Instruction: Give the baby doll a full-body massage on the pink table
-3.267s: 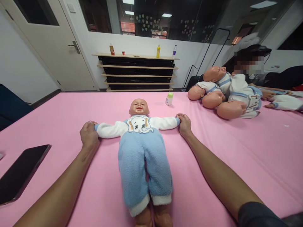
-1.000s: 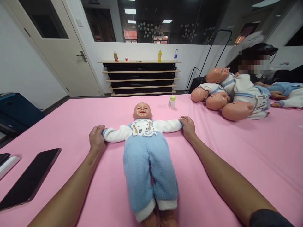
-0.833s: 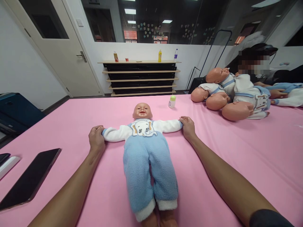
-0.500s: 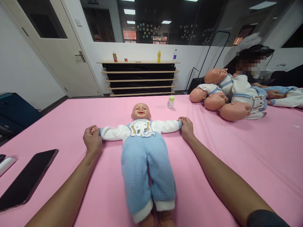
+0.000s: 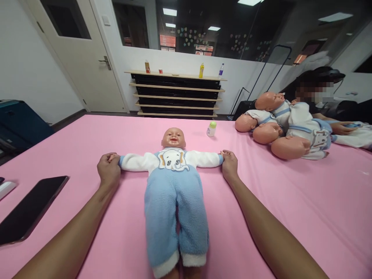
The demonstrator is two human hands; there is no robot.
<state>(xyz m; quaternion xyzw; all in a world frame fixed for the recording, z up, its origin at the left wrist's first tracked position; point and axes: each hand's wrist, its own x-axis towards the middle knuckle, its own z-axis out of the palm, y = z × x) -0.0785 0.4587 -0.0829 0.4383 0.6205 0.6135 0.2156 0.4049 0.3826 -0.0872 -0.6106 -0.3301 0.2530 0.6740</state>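
A baby doll [image 5: 174, 174] in a white and light blue fleece outfit with an elephant face on the chest lies on its back on the pink table cover [image 5: 238, 240]. Its arms stretch straight out to both sides. My left hand [image 5: 109, 169] is closed around the doll's hand on the left. On the opposite side, my right hand [image 5: 230, 164] pinches the doll's other hand just past the blue cuff. Both small doll hands are mostly hidden by my fingers. The feet run out of the bottom of the view.
Several more dolls [image 5: 279, 128] lie piled at the right, where another person [image 5: 314, 89] sits with a hand on one. A small white bottle with a green cap [image 5: 211, 129] stands beyond the doll. At the left lies a black phone [image 5: 33, 207]. Shelves [image 5: 177, 89] stand behind.
The view has tilted and turned slightly. The doll's arm on the left now lies a little straighter and further out, with my left hand moved outward. Both hands keep their hold.
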